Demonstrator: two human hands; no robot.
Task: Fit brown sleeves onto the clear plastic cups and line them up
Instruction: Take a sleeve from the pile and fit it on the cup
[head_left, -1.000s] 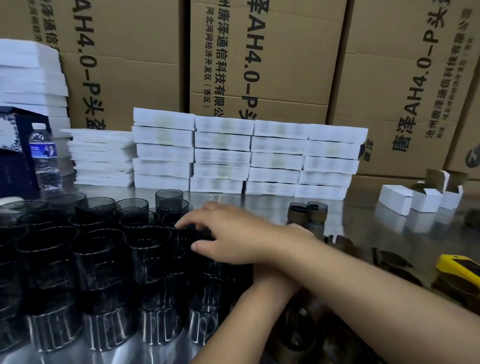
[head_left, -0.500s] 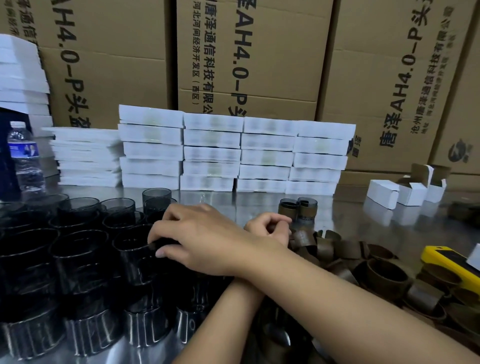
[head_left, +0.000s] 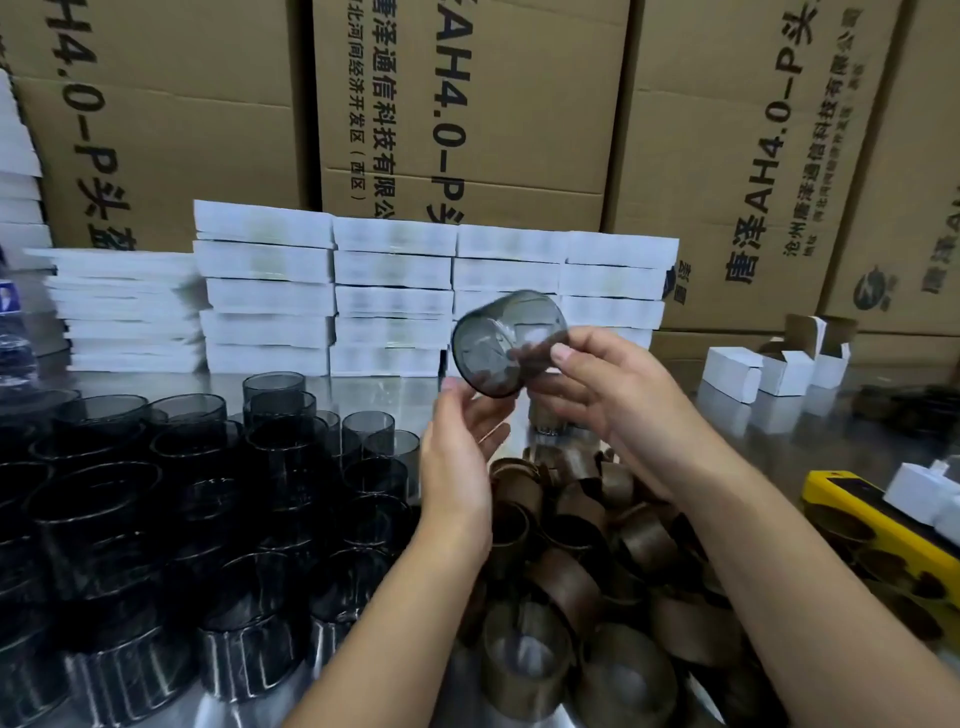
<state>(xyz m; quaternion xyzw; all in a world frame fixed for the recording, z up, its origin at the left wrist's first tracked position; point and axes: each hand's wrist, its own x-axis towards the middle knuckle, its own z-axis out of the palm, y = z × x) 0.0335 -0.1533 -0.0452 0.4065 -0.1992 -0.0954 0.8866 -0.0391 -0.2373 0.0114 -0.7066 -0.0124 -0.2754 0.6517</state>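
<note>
Aloft, the clear cup (head_left: 493, 345) lies tilted, pinched by the right hand (head_left: 618, 395), the left hand (head_left: 457, 467) relaxed just below.

white boxes (head_left: 395, 301) stacked (five high) | cardboard cartons (head_left: 467, 114) behind | yellow device (head_left: 878, 525) right

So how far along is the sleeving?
Done: no finished row shows plainly. In hand: the right hand pinches one clear cup, tilted, with the left hand just under it; no sleeve clearly on it. Left: most of it, the crowd of bare cups and the pile of brown sleeves.
</note>
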